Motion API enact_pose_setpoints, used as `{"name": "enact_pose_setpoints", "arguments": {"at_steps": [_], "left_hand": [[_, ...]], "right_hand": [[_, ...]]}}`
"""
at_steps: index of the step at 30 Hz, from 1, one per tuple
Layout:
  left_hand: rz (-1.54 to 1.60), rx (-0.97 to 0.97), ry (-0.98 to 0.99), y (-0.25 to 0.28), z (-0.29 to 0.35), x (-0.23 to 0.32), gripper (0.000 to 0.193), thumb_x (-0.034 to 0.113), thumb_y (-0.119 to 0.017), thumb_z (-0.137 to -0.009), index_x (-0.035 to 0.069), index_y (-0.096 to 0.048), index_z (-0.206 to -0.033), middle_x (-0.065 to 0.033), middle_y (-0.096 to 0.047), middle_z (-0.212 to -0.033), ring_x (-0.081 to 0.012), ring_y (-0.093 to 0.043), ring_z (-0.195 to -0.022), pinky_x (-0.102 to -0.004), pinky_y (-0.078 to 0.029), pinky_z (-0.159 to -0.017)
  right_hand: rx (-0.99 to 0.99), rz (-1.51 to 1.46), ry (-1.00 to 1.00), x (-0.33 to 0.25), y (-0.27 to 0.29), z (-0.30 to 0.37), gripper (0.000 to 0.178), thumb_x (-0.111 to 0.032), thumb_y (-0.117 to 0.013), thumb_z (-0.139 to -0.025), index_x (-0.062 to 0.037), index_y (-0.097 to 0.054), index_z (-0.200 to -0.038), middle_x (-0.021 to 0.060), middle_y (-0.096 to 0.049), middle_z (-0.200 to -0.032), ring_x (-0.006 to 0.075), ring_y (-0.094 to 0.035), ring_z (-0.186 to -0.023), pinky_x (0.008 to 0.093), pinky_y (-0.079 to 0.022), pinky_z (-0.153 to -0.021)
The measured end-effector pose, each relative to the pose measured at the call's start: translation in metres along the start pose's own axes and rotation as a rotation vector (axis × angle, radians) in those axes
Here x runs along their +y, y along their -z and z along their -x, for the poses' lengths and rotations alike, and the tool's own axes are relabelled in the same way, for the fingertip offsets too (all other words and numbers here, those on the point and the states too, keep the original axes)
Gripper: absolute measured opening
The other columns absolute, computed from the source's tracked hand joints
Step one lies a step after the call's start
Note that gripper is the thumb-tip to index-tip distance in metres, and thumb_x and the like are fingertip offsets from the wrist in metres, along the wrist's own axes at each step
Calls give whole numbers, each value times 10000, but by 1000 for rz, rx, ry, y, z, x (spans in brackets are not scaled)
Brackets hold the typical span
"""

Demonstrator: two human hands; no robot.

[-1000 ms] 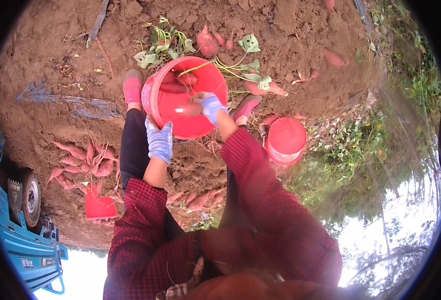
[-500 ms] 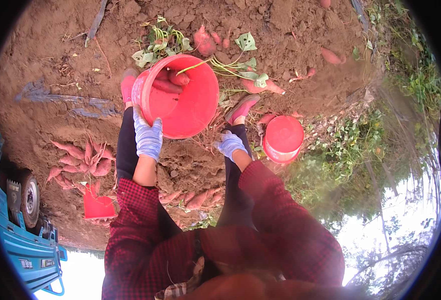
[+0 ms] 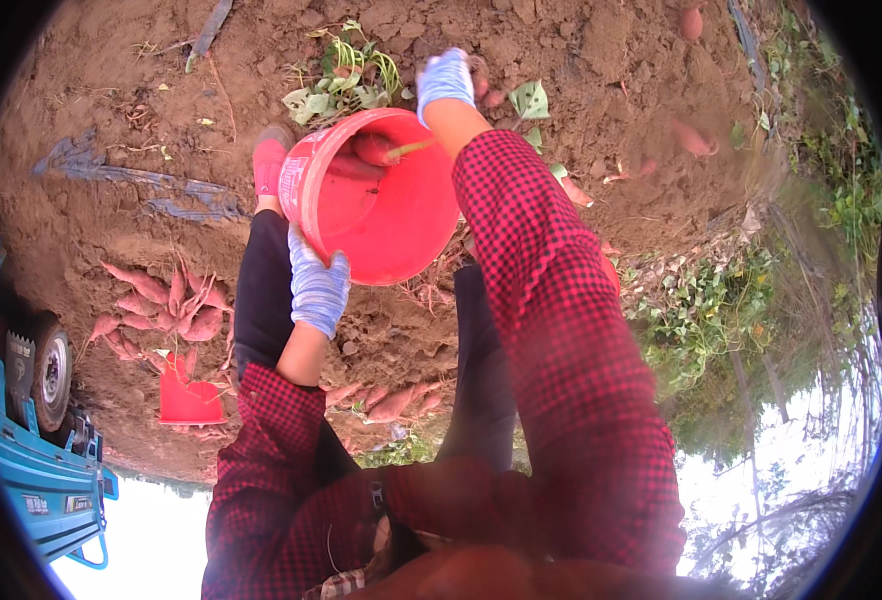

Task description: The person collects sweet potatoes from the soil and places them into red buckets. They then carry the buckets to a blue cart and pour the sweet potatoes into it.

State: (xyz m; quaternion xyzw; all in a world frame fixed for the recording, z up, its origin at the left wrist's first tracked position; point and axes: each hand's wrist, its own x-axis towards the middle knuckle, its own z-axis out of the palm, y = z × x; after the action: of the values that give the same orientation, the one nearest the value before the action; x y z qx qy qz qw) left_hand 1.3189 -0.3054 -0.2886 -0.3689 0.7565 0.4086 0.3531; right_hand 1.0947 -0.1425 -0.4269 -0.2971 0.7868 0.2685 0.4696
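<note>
My left hand, in a striped blue-and-white glove, grips the near left rim of a red bucket. The bucket is tilted, its mouth toward me. Inside, against the far left wall, lie sweet potatoes, one with a green stem. Beyond the bucket's far right rim, my gloved right hand is down at the soil, fingers bent over a sweet potato that the glove mostly hides. Leafy green vines lie just left of that hand, with a loose leaf to its right.
A heap of sweet potatoes lies on the left beside a red container. More sweet potatoes lie between my legs and others at the right. A blue vehicle stands far left; weeds edge the right.
My right hand has gone from beside my right knee out to the sweet potatoes beyond the bucket. The right sleeve now covers most of the smaller red bucket. My left hand keeps its hold.
</note>
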Motion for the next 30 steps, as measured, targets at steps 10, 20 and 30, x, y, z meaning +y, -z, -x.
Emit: {"name": "enact_pose_setpoints", "arguments": {"at_steps": [10, 20, 30], "left_hand": [[106, 19, 34, -5, -6, 0, 830, 80, -645, -773, -64, -142, -1418, -262, -260, -1435, -349, -291, -1334, -348, -247, -1106], [231, 17, 109, -12, -8, 6, 840, 73, -650, -771, -67, -128, -1415, -243, -270, -1433, -324, -326, -1314, -336, -265, -1096], [101, 49, 64, -28, -9, 7, 863, 95, -671, -758, -65, -133, -1413, -246, -266, -1438, -335, -323, -1319, -336, -273, -1088]], "right_hand": [[168, -389, -61, 58, -39, 111, 468, -234, -696, -713, -112, -557, -1142, 174, -586, -1081, 325, -611, -1008, 427, -501, -810], [1102, -1709, -697, 124, -150, 199, 760, -97, -830, -606, -48, -449, -1262, 90, -538, -1208, 217, -544, -1067, 329, -443, -946], [878, -1720, -530, 168, -176, 125, 709, -120, -716, -778, -30, -344, -1375, 132, -550, -1180, 219, -547, -1006, 340, -470, -825]]}}
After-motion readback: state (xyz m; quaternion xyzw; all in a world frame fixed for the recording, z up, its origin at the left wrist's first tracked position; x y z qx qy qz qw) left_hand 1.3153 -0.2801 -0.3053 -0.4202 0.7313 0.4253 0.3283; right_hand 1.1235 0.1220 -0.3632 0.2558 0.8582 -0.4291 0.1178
